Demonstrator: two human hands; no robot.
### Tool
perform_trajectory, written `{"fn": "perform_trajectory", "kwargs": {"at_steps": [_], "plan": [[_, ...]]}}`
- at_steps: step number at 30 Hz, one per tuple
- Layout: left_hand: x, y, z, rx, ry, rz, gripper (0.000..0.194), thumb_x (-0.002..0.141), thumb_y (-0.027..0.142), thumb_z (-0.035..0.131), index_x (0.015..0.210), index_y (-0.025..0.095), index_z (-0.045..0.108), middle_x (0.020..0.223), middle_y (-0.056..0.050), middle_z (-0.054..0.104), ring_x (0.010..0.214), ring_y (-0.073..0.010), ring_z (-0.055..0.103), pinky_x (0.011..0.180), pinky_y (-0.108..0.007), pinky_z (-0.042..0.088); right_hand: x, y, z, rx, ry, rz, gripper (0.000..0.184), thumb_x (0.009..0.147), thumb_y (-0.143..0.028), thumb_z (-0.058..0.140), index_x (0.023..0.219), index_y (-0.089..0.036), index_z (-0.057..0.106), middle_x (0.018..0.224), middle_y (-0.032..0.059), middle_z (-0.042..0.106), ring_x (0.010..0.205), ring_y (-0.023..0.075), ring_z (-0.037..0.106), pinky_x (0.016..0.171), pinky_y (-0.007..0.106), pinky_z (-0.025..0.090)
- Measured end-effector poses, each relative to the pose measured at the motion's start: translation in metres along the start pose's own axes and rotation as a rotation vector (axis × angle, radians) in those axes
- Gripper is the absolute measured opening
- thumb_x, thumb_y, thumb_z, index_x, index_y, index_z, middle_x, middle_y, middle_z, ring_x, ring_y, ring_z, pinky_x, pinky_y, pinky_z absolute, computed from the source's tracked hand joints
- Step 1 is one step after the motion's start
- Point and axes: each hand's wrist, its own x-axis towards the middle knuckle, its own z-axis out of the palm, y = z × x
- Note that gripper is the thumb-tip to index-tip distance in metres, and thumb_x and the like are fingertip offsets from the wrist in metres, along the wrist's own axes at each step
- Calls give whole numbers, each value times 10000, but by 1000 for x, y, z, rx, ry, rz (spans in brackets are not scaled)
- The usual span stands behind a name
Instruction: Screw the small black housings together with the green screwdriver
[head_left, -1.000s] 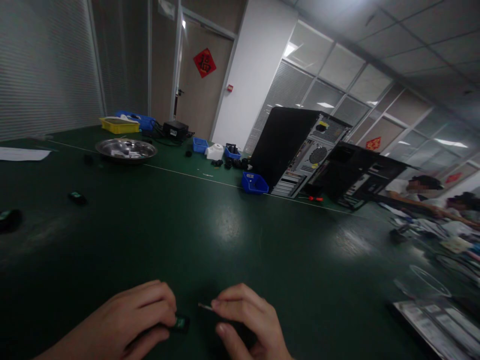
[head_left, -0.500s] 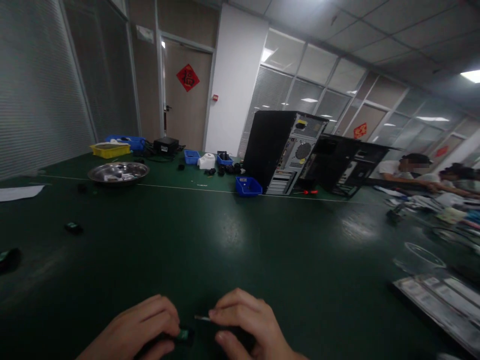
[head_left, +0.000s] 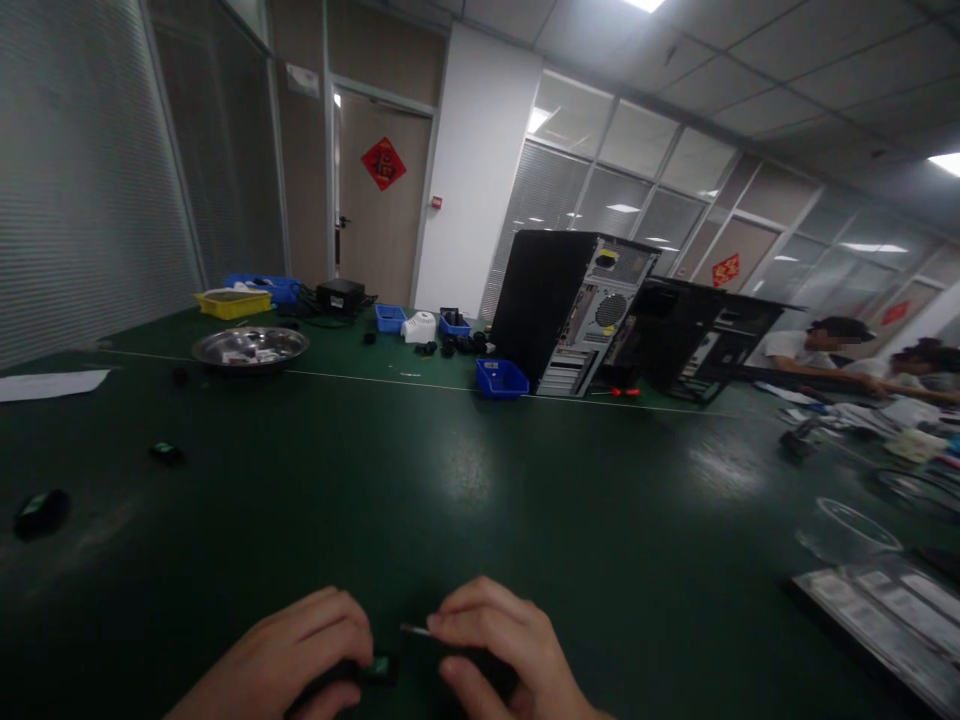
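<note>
At the near edge of the view, my left hand (head_left: pixel 296 655) is closed around a small black device with a green face (head_left: pixel 381 668); only its right end shows past the fingers. My right hand (head_left: pixel 510 645) pinches a screwdriver-like tool (head_left: pixel 415 630) whose thin metal shaft points left. The rest of that tool is mostly hidden by the hand. A small gap separates the shaft's tip from the black device. Two similar black pieces with green faces lie on the table to the left, one farther (head_left: pixel 166 453) and one nearer (head_left: pixel 41 514).
A steel bowl (head_left: pixel 210 350) with small parts stands far left. At the back are a blue bin (head_left: pixel 502 380), black computer towers (head_left: pixel 540 300) and a red-handled screwdriver (head_left: pixel 626 392). Rightward are a clear tub (head_left: pixel 847 530) and a tray of metal drives (head_left: pixel 885 620). People sit far right.
The whole view has shifted slightly, so everything appears a little farther right and lower. Both hands keep their holds, with the metal shaft still beside the black device.
</note>
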Motion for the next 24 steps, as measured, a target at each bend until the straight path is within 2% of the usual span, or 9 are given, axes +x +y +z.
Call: {"fn": "perform_trajectory", "kwargs": {"at_steps": [6, 9, 13, 18, 24], "plan": [[1, 4, -5, -5, 18, 5, 212, 825, 57, 555, 918, 232, 631, 935, 7, 677, 845, -145, 642, 749, -184, 490, 0, 2, 0, -4, -36, 12, 304, 867, -123, 598, 1161, -192, 639, 963, 100, 694, 820, 189, 688, 706, 278, 567], [0, 5, -5, -19, 30, 33, 214, 844, 58, 547, 930, 234, 634, 933, 9, 673, 837, -138, 639, 749, -180, 485, 1, -3, -5, -45, -67, 72, 310, 875, -93, 569, 1160, -194, 635, 996, 101, 680, 879, 196, 674, 745, 290, 565], [0, 5, -8, 8, -14, 15, 206, 868, 69, 540, 959, 230, 632, 974, 1, 667, 882, -141, 633, 778, -193, 481, 3, -7, -11, -101, -74, 152, 307, 898, -94, 548, 1171, -203, 640, 1023, 99, 653, 918, 202, 654, 777, 308, 558], [1, 5, -9, 19, -39, 17, 202, 859, 51, 534, 945, 214, 616, 975, -7, 659, 883, -143, 627, 770, -195, 478, 8, -6, -12, -99, -113, 106, 336, 881, -62, 551, 1177, -201, 626, 1002, 95, 663, 886, 191, 663, 751, 282, 568], [1, 6, -9, -7, -2, 28, 210, 843, 37, 539, 922, 217, 613, 939, -5, 654, 843, -145, 612, 743, -198, 469, 7, -5, -11, -140, -115, 78, 326, 878, -77, 554, 1168, -209, 623, 983, 94, 676, 863, 196, 671, 717, 278, 572]]}}
